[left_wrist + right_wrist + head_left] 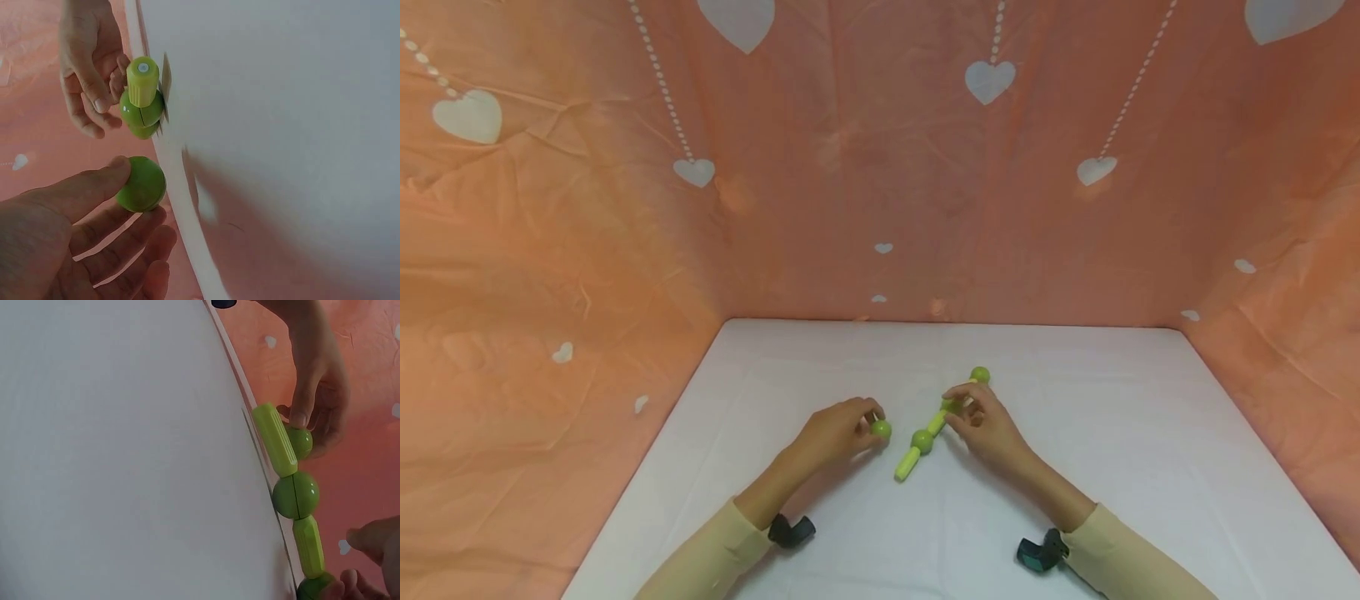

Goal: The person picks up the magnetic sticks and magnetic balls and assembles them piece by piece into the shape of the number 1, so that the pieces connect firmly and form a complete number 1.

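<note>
My left hand pinches a loose green ball between thumb and fingertips, just left of a toy chain. This chain lies slanting on the white table, made of yellow-green rods joined end to end with green balls. A small pale metal-like spot shows in the near rod's free end. My right hand is at the chain's middle ball, with a fingertip against it in the right wrist view. There the thumb stands off from the chain. Part of that middle ball is hidden by the fingers.
The white table is backed and flanked by an orange cloth with pale hearts. A far ball ends the chain beyond my right hand. Dark wrist cameras sit at both sleeve cuffs.
</note>
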`<state>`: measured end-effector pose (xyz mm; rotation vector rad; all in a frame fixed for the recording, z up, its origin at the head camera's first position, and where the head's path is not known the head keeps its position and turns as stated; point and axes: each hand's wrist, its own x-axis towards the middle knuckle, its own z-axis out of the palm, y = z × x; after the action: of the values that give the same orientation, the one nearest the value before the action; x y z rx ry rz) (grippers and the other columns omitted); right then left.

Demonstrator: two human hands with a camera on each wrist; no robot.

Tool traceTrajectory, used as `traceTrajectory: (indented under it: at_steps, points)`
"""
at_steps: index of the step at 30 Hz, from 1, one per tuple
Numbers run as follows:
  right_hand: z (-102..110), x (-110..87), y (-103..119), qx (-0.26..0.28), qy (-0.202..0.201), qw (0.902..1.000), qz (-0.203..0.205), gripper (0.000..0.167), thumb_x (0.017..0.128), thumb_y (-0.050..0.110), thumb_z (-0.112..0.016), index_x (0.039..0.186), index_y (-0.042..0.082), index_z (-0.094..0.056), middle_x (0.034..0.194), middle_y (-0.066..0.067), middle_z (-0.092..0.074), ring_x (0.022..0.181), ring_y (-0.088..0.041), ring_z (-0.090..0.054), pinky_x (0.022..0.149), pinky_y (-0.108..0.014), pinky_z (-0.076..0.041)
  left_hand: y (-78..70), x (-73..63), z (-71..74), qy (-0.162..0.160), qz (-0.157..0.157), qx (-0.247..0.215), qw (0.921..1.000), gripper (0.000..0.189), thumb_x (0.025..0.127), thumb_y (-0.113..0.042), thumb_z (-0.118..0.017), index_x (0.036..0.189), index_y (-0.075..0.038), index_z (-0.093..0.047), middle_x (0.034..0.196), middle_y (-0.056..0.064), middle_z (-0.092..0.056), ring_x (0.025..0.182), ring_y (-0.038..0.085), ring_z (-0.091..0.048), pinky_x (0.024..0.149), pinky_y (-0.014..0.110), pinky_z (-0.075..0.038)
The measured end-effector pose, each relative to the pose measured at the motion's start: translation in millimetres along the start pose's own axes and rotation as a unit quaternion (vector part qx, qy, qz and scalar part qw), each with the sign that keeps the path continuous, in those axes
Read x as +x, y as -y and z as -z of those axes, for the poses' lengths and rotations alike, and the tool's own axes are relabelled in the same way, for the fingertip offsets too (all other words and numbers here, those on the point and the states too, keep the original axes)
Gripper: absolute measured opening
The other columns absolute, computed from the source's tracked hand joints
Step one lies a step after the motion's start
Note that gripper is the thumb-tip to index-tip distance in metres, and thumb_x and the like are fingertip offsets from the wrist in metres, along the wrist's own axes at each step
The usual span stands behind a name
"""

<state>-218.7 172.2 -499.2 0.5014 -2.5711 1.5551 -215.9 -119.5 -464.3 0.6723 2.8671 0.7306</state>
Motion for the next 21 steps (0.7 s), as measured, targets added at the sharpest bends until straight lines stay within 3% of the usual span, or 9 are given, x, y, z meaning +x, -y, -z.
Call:
traceTrajectory:
  at_steps: [5,11,17,21]
  points:
    - [1.6,-0.4,3.1,-0.018,0.047,0.9968,0.062,0.033,0.097,0.003,-0.079,0.127,0.012,-0.071,0.121,-0.008,-0.064,0.082,-0.011,-0.056,0.069,-0.023,-0.050,-0.2,-7.4,0.2,0.009,-0.001,-0.002,1.0000,0.028,0.095,-0.029,-0.084,0.119,-0.018,-0.073,0.106,-0.003,-0.073,0.094,0.014,-0.067,0.079,0.035,-0.057]
    - [-0.1,1.7,2.1,-0.031,0.107,0.9841,0.138,0.031,0.095,0.002,-0.080,0.125,0.006,-0.073,0.126,-0.007,-0.066,0.082,-0.014,-0.057,0.071,-0.024,-0.051,-0.5,-15.2,1.5,0.016,-0.019,-0.004,0.9997,0.027,0.093,-0.029,-0.086,0.114,-0.018,-0.073,0.100,-0.004,-0.073,0.088,0.013,-0.065,0.075,0.034,-0.055]
    - [-3.8,1.5,4.3,-0.046,0.159,0.9759,0.142,0.033,0.095,0.008,-0.082,0.127,0.011,-0.073,0.133,-0.004,-0.063,0.083,-0.014,-0.057,0.073,-0.024,-0.051,-0.4,-20.5,0.4,0.029,-0.022,-0.004,0.9993,0.026,0.094,-0.028,-0.085,0.115,-0.019,-0.073,0.100,-0.006,-0.072,0.088,0.011,-0.064,0.075,0.032,-0.054]
    - [-5.2,1.1,6.6,-0.064,0.180,0.9729,0.130,0.033,0.096,0.013,-0.082,0.128,0.015,-0.075,0.137,-0.006,-0.061,0.100,-0.019,-0.060,0.081,-0.027,-0.052,0.1,-24.4,0.4,0.039,-0.022,-0.007,0.9990,0.025,0.095,-0.028,-0.084,0.116,-0.019,-0.073,0.101,-0.007,-0.071,0.089,0.011,-0.063,0.076,0.032,-0.054]
